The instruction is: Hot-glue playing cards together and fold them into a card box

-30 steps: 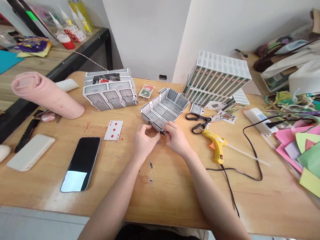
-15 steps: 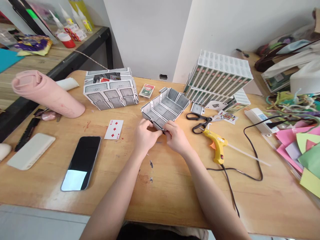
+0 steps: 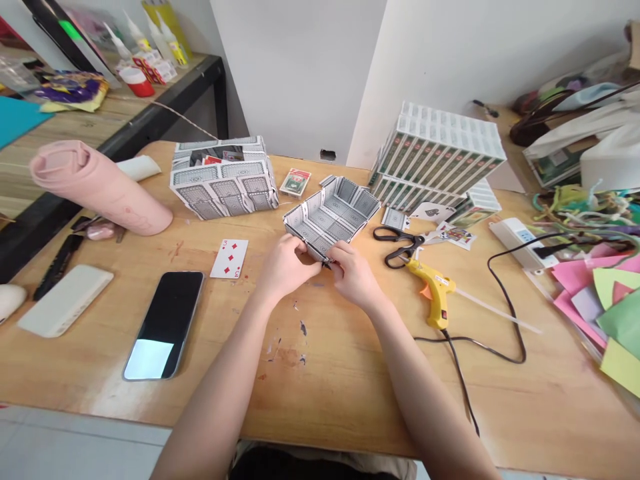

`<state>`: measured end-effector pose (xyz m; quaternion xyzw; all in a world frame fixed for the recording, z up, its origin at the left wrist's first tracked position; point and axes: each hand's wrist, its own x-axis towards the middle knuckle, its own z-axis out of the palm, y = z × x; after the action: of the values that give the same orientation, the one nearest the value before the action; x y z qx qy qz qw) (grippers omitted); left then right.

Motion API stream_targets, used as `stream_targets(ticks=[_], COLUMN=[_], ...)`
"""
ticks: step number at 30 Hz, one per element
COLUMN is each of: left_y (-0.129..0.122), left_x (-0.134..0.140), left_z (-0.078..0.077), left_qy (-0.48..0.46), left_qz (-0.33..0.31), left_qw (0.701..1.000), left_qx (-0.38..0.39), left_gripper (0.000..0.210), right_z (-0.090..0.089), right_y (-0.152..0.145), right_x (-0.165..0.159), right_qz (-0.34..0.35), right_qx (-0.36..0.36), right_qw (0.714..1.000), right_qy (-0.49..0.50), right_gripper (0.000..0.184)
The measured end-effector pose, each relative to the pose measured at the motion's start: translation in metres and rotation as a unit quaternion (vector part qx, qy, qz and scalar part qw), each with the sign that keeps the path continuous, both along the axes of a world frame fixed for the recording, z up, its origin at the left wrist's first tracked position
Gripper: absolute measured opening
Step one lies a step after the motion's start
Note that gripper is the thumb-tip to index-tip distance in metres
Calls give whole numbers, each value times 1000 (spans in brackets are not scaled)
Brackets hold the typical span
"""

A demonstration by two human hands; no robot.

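Observation:
A shallow tray made of playing cards [image 3: 335, 212], grey patterned backs showing, rests at mid-table with its near edge toward me. My left hand [image 3: 289, 268] pinches that near edge at its left part. Close beside it, my right hand [image 3: 351, 272] grips the near corner with thumb and fingers pressed together. The fingertips cover part of the edge. Behind and left stands a larger card box [image 3: 223, 179] with an opening in its top. Right of the tray lie black-handled scissors [image 3: 397, 245] and a yellow glue gun [image 3: 434, 290] with a glue stick in its back.
Stacked card packs [image 3: 440, 153] stand at the back right, near a power strip [image 3: 523, 243] and coloured paper [image 3: 620, 307]. On the left are a phone [image 3: 165, 323], a three of diamonds [image 3: 229, 259], a pink roll [image 3: 103, 190] and a white bar [image 3: 65, 300]. The glue gun's cord [image 3: 463, 383] trails forward.
My left wrist and forearm have shifted slightly left, while its fingers stay at the tray's near edge. The right hand and the tray look almost the same. The view has moved a little.

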<state>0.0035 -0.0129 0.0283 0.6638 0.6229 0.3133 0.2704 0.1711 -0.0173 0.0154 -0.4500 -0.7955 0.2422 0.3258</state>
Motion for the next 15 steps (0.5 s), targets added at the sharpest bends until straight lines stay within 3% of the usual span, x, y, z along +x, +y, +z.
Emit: stream_targets(ticks=[7, 15], left_y=[-1, -5], left_x=[11, 21], left_z=[-2, -9], left_qy=[-12, -44], left_qz=[53, 101], left_qw=[998, 991], left_qx=[7, 76], left_gripper=[23, 26], right_z=[0, 1], right_y=[0, 0], right_x=[-1, 0], right_qz=[0, -1], right_qx=[-8, -9], right_qw=[1000, 1000], right_qy=[3, 7], right_gripper=[23, 24])
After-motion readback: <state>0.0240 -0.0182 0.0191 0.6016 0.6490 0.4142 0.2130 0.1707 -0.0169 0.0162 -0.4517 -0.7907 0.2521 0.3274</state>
